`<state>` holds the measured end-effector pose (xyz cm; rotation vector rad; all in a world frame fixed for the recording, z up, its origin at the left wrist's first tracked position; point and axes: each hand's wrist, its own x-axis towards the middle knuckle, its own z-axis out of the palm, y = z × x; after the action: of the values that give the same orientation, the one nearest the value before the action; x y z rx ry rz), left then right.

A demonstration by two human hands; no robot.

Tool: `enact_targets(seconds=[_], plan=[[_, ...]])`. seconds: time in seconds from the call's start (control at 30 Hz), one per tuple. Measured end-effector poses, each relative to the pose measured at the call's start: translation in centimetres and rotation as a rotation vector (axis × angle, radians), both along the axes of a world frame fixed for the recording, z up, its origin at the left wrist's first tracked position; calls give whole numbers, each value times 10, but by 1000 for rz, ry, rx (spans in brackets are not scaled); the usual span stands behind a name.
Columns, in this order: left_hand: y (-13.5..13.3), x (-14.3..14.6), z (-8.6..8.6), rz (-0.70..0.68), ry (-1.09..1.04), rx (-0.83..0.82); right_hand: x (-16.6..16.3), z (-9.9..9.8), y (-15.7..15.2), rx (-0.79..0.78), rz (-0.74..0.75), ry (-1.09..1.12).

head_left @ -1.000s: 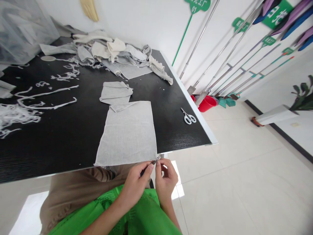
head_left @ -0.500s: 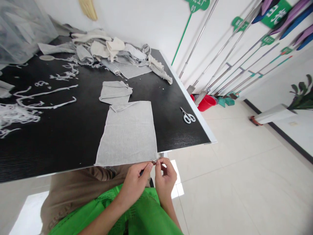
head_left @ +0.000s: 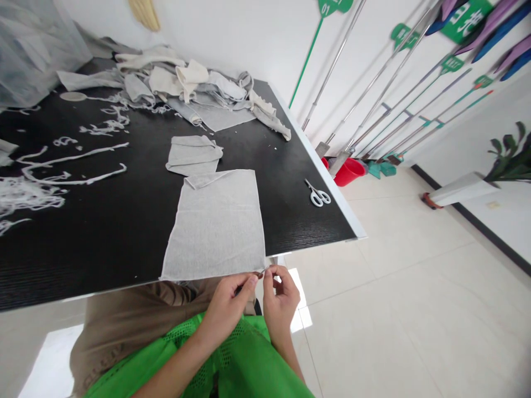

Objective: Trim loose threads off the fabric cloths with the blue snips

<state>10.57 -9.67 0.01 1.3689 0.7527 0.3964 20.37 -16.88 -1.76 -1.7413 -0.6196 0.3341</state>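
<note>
My left grip (head_left: 232,294) pinches a small dark tool (head_left: 260,274), its kind unclear; my right grip (head_left: 282,293) is closed, thumb to finger, beside its tip, but I cannot tell what that pinch holds. Just beyond, a square of thin, pale grey woven cloth (head_left: 218,226) lies on the black wood-grained desk (head_left: 133,237), its near right corner close to my right grip. If the tool slips, it could nick a finger or snag the weave; a hard tug could drag the cloth off. White-handled metal scissors (head_left: 317,197) lie well apart, rightward.
</note>
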Motion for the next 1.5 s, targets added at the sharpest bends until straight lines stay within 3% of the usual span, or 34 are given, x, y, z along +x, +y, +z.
enact_targets(seconds=[0.47,0.73,0.93,1.07,1.23,1.33,1.5], plan=[[2,0,-2,54,7,-16,-2,-1,0,16,22,2],[-1,-15,-6,19,48,-218,1,0,-3,-41,-7,1],[-3,-34,-14,-28,87,-258,7,-4,-8,-37,-24,87],[-5,-50,-23,-56,140,-170,13,5,-17,-11,-112,65],[-10,-74,-41,-30,219,-112,24,32,-20,35,-167,-40],[-11,-84,-41,-29,257,-94,29,54,-4,88,-26,-144],[-8,-92,-35,7,281,-57,19,112,58,126,557,-425]])
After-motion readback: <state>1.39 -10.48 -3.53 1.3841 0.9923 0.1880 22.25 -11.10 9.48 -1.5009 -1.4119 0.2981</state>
